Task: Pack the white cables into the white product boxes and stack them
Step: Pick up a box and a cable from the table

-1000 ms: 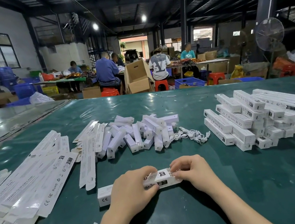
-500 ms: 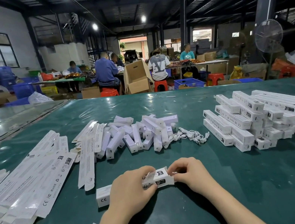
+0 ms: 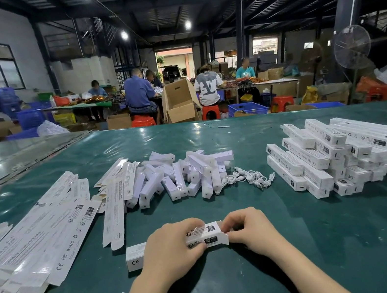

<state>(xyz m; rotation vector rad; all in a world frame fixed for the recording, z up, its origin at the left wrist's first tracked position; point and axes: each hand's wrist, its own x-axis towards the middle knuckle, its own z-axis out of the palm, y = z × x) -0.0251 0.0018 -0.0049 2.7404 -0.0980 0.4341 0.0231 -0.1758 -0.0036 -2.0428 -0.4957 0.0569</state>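
Green table [image 3: 307, 242] bears cables [image 3: 252, 177], stacked boxes [image 3: 338, 154] (right); left grip [image 3: 171, 248] and right grip [image 3: 248, 229] clasp one box [image 3: 206, 233].

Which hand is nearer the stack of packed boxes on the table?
Right. The right hand grips the box at its end, the stack of packed boxes off to its right; the left hand grips the box's middle, farther left.

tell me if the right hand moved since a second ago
Yes, slightly left: the right hand edged along the box end, away from the packed stack.
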